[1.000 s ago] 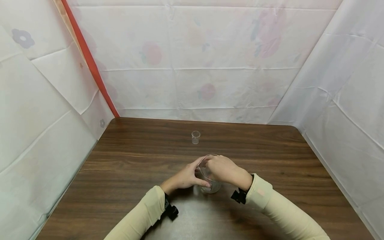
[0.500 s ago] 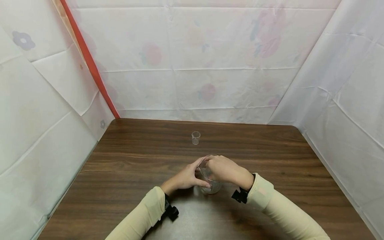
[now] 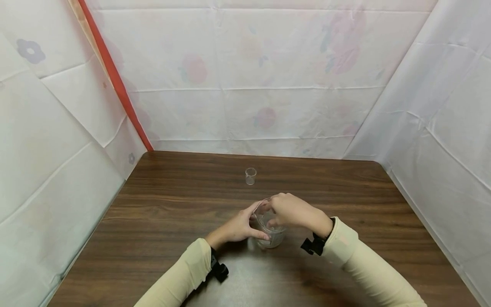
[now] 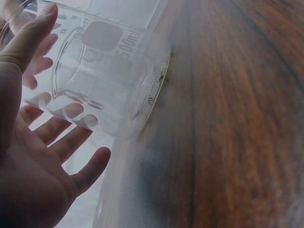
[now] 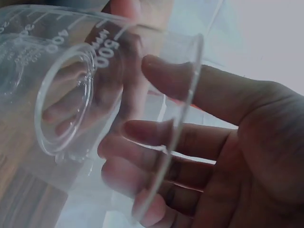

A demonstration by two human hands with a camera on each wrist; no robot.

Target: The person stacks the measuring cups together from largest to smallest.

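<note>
A large clear glass beaker (image 3: pixel 273 239) marked 500 ml stands on the table. My left hand (image 3: pixel 238 225) grips its side, thumb in front and fingers behind. Inside it sits a smaller glass beaker (image 5: pixel 42 107), whose rim and spout also show through the wall in the left wrist view. My right hand (image 3: pixel 297 211) reaches in over the large beaker's rim (image 5: pixel 195 71). Its thumb and fingers are spread apart inside the mouth, above the smaller beaker's rim, with nothing between them.
Farther back on the brown wooden table (image 3: pixel 172 187), a tiny clear beaker (image 3: pixel 250 176) stands upright. White patterned sheets (image 3: pixel 245 111) hang behind the table and along both sides.
My right hand has risen slightly and shifted right, its fingers now apart inside the large beaker. My left hand has kept its place on the wall.
</note>
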